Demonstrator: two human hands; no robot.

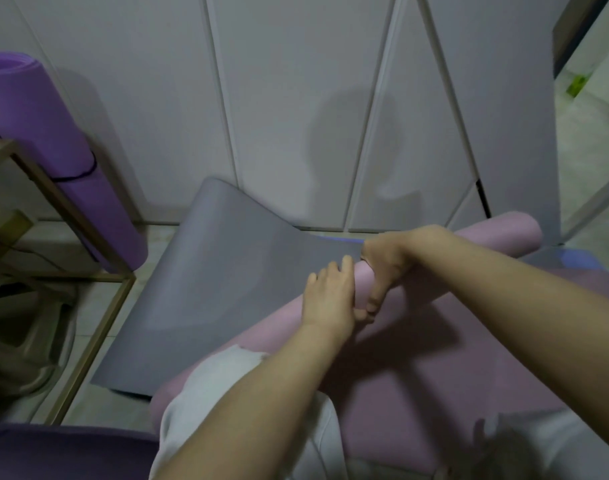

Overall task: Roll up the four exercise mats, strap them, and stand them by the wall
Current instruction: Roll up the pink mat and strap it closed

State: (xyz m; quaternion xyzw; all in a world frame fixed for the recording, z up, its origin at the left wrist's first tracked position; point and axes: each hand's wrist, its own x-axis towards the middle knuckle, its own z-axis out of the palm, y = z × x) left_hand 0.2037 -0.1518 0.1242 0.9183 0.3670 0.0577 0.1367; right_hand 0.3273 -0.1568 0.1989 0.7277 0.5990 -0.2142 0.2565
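Observation:
A pink mat (497, 233) lies partly rolled across the floor, its flat part stretching toward me. My left hand (329, 296) grips the roll near its middle, fingers curled over the top. My right hand (386, 268) grips the same roll just to the right, thumb pointing down. A grey mat (223, 285) lies flat under and beyond the roll, its far end curling up against the wall. A purple mat (50, 150), rolled and bound with a dark strap, leans against the wall at the left.
A gold metal frame (98, 327) stands at the left over a beige object on the floor. White wall panels (296, 98) fill the back. A doorway opens at the far right. A dark purple mat (53, 452) edge shows at the bottom left.

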